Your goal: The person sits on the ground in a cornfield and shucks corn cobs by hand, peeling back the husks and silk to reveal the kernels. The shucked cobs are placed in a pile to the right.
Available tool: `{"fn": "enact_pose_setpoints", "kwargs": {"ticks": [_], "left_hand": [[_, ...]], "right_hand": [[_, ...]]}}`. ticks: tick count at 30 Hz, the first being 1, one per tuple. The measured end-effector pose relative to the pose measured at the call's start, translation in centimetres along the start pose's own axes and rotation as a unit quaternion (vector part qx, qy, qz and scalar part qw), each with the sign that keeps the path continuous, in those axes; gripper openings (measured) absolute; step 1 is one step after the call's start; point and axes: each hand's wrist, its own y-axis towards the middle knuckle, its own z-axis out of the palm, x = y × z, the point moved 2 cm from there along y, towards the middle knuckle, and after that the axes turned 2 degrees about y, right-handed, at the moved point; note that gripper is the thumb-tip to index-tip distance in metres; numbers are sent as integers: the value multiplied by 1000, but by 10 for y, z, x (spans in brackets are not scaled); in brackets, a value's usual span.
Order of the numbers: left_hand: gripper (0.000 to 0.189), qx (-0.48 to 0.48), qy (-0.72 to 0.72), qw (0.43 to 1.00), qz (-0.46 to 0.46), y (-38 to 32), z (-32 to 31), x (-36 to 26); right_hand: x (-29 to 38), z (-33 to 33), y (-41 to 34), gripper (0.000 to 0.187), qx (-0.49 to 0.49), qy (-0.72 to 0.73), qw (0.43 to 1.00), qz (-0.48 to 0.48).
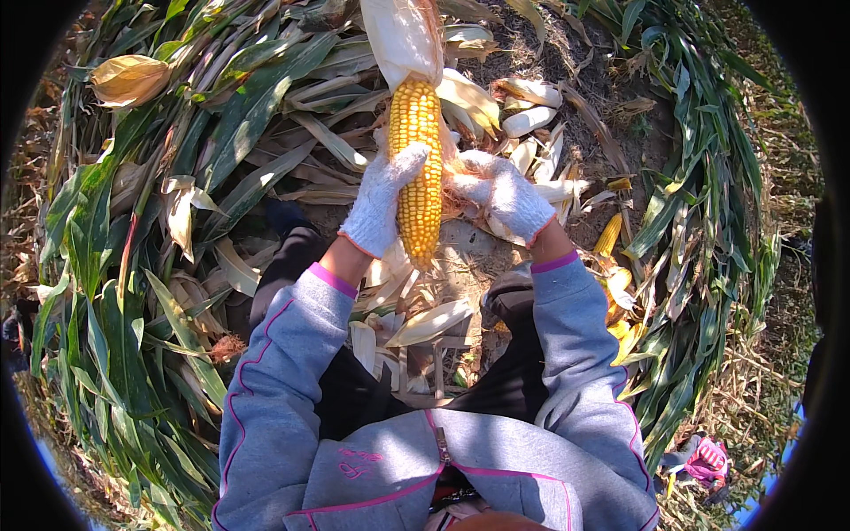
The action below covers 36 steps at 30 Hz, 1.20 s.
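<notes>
A yellow ear of corn (pixel 421 179) points toward me, its kernels bare along most of its length. Pale husk (pixel 404 40) still wraps the far end. My left hand (pixel 384 199), in a white knit glove, grips the ear from the left with the thumb across the kernels. On the other side my right hand (pixel 501 189), gloved the same way, is closed on peeled-back husk and silk (pixel 457 182) beside the ear. The fingertips of both hands are partly hidden.
Cut corn stalks with green leaves (pixel 265 133) lie heaped at the left, and more stalks (pixel 714 172) line the right. Loose husks (pixel 431 323) litter the ground between my legs. Husked ears (pixel 609 235) lie near my right forearm. Another person (pixel 705 461) is at the lower right.
</notes>
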Motion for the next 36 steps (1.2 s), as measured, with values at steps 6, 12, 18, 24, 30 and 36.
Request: {"fn": "enact_pose_setpoints", "kwargs": {"ticks": [6, 12, 18, 24, 30, 36], "left_hand": [[48, 110, -7, 993, -49, -5, 4, -6], [66, 205, 84, 973, -67, -10, 13, 0], [70, 67, 319, 943, 62, -4, 9, 9], [68, -116, 561, 773, 273, 3, -2, 7], [68, -112, 581, 709, 383, -1, 1, 6], [63, -110, 600, 721, 330, 2, -4, 12]], "right_hand": [[6, -37, -3, 24, -275, 29, 958, -73], [9, -76, -13, 17, -438, 50, 874, -204], [10, -89, -22, 38, -478, -171, 848, -152], [-15, -53, -11, 47, -48, -133, 987, -75], [-40, -57, -10, 46, -168, -310, 905, -238], [-45, -42, -20, 49, -226, -514, 762, -321]]}}
